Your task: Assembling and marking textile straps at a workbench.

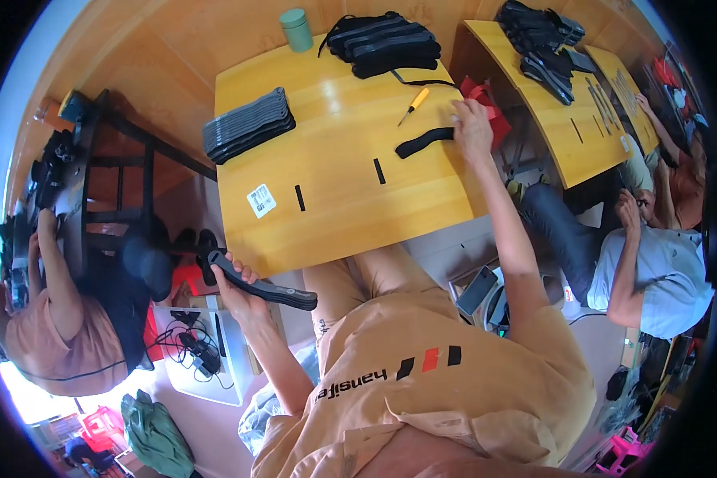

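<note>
Left hand: our left hand (235, 279) is closed round a grey padded strap piece (263, 285), held off the near edge of the tabletop (327, 215), below it.
Right hand: our right hand (472, 127) lies flat, fingers spread, on the end of a black strap (424, 142) at the tabletop's right side; it presses rather than grips.
Done, we judge: a neat stack of grey pieces (247, 125) sits at the tabletop's left edge.
Left, we judge: a black bundle (384, 44) waits at the far edge, well apart from the stack.
Tool: a yellow-handled screwdriver (413, 105) lies untouched just beyond the black strap.
</note>
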Available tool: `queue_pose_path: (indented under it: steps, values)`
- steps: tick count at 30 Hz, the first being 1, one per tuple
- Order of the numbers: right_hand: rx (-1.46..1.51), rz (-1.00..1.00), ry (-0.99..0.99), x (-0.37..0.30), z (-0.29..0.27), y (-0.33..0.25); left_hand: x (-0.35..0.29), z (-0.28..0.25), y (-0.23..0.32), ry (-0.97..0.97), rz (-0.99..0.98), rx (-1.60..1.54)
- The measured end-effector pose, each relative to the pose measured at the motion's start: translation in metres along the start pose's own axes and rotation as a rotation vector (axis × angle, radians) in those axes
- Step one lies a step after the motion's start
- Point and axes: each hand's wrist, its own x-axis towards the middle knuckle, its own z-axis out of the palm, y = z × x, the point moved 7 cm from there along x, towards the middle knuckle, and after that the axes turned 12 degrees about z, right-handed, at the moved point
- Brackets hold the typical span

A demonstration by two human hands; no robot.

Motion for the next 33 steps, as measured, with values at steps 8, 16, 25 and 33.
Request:
queue_pose_path:
  steps: [8,16,25,33]
  values:
    - [-0.172,-0.554,-0.403,0.027,0.082,-0.052,-0.006,0.019,-0.007,-0.070,-0.043,-0.047]
    - [0.172,-0.204,-0.190,0.005,0.004,-0.033,-0.004,0.030,-0.023,-0.172,-0.130,-0.140]
    - [-0.149,-0.169,-0.376,-0.012,0.034,-0.007,-0.021,0.044,-0.040,-0.125,-0.112,0.001]
    - [0.108,-0.007,-0.283,-0.022,0.016,-0.046,-0.030,0.054,-0.036,-0.225,-0.097,-0.084]
